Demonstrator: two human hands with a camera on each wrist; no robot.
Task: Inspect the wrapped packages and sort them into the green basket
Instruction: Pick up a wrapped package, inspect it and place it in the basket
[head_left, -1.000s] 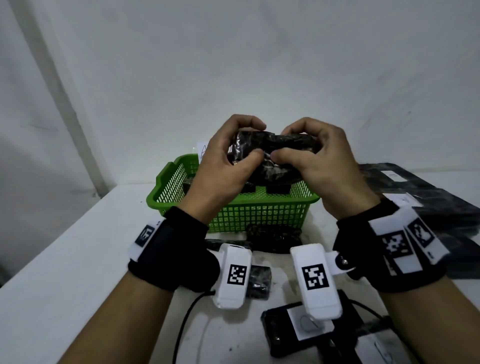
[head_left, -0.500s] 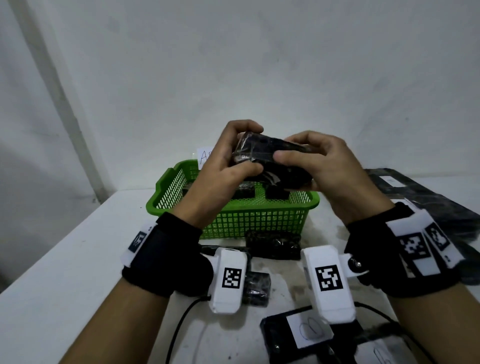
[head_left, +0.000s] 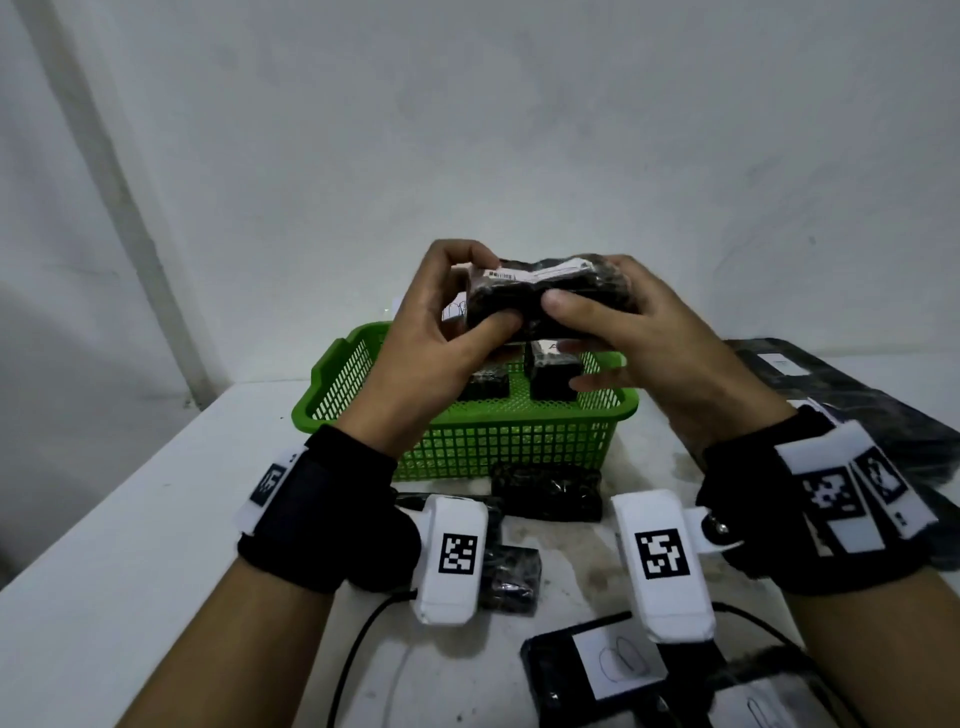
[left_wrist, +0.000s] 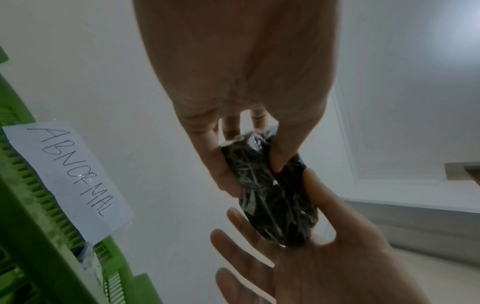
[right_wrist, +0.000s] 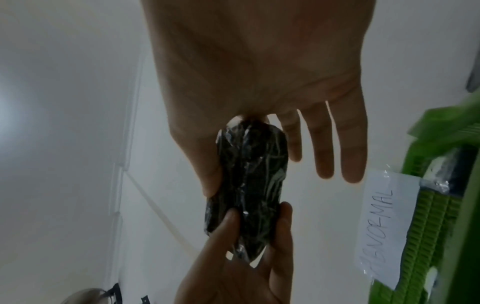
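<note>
Both hands hold one black wrapped package (head_left: 545, 296) up in the air above the green basket (head_left: 498, 441). A white printed label runs along its top face. My left hand (head_left: 457, 312) pinches its left end between thumb and fingers (left_wrist: 221, 172). My right hand (head_left: 613, 312) grips the right end with thumb and forefinger, its other fingers (right_wrist: 337, 148) straight below. The shiny crinkled package (left_wrist: 270, 195) shows between the two hands in the left wrist view, and the same package (right_wrist: 249, 185) in the right wrist view. Two black packages (head_left: 550, 371) lie inside the basket.
A paper label reading ABNORMAL (left_wrist: 75, 174) is stuck on the basket's far rim. More black packages (head_left: 545, 491) lie on the white table (head_left: 130, 545) in front of the basket, one with a white paper (head_left: 618, 660). Large flat black parcels (head_left: 857, 405) are stacked at right.
The package was turned in both hands, bringing its white printed label to the top. My right hand's lower fingers straightened out.
</note>
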